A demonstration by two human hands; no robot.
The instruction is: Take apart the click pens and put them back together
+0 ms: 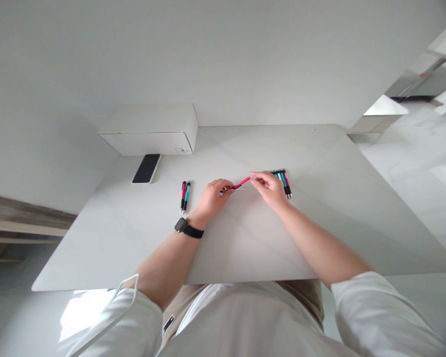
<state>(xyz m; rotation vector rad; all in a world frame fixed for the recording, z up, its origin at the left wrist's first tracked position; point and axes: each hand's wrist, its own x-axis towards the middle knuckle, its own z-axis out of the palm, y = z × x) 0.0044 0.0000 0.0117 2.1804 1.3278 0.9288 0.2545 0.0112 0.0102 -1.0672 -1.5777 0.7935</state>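
Observation:
My left hand (216,196), with a black watch on its wrist, is closed around a pink pen (242,182) with a dark part near the fingers. The pen slants up to the right above the table. My right hand (269,188) pinches at the pen's far end; a small light piece shows by its fingertips, too small to name. Just below the pen is a thin white stick (240,189), and I cannot tell whether it is held or lies on the table. Beside my right hand lies a row of several pink, teal and white pens (287,183), partly hidden by that hand.
One pink pen (183,196) and one teal pen (187,196) lie side by side left of my left hand. A phone (146,168) with a dark screen lies before a white box (152,144) at the back left of the white table (252,243). A wall stands behind.

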